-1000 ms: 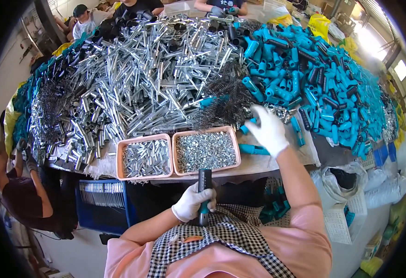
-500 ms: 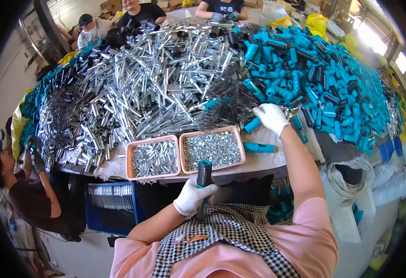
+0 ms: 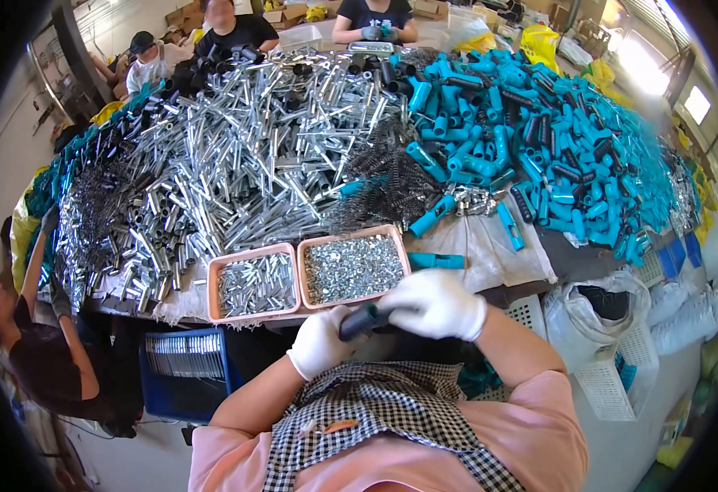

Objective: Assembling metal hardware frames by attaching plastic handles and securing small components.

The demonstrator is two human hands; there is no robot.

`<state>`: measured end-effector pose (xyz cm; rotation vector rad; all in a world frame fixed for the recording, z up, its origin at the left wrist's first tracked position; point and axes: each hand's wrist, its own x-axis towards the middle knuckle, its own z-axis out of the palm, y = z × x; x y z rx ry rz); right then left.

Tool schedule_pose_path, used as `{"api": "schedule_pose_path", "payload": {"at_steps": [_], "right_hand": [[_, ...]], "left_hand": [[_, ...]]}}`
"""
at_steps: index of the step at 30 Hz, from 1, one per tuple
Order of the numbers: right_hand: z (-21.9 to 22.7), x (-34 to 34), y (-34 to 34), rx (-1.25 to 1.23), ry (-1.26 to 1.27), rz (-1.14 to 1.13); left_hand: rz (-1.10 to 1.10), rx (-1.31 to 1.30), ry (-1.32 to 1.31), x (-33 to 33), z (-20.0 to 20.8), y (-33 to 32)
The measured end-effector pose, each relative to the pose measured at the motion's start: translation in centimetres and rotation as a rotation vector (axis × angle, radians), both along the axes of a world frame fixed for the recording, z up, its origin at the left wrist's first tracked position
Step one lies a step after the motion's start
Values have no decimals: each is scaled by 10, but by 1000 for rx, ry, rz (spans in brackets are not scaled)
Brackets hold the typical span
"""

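Note:
My left hand (image 3: pixel 319 342), in a white glove, is closed around a black and teal tubular handle (image 3: pixel 357 322). The handle lies tilted, its hollow end up toward my right hand (image 3: pixel 439 305), also gloved in white. The right fingers are pinched together at that open end; whatever they hold is hidden. Just beyond my hands are two pink trays: one with small metal pins (image 3: pixel 260 284), the other with tiny metal pieces (image 3: pixel 351 266). A teal handle piece (image 3: pixel 437 261) rests right of the trays.
Loose silvery metal tubes (image 3: pixel 252 148), dark springs (image 3: pixel 387 176) and teal handle shells (image 3: pixel 506 131) heap the table. A small pile of shiny metal parts (image 3: pixel 475 201) sits near the shells. Below stand a blue crate (image 3: pixel 185 402) and a white sack (image 3: pixel 592 332). Co-workers sit around the table.
My right hand has come back from the metal parts by the springs to the handle's open end. The left hand has tipped the handle from upright toward the right hand.

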<state>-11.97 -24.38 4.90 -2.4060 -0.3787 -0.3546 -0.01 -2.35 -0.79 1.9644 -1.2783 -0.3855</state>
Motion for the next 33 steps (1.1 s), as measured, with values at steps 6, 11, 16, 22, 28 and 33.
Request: {"api": "schedule_pose_path", "payload": {"at_steps": [6, 11, 16, 22, 28, 33], "right_hand": [[-39, 0, 13, 162, 24, 71], [-26, 9, -25, 19, 138, 116], [4, 76, -154, -170, -35, -609], [-48, 92, -276, -418, 454, -996], [-50, 65, -243, 320, 69, -976], [-24, 15, -162, 1076, 102, -456]], "left_hand": [[-86, 245, -39, 1, -3, -9], [-105, 52, 340, 2, 7, -16], [34, 173, 272, 6, -6, -7], [107, 193, 230, 4, 7, -7], [118, 234, 181, 11, 5, -2], [96, 188, -36, 21, -4, 8]]}}
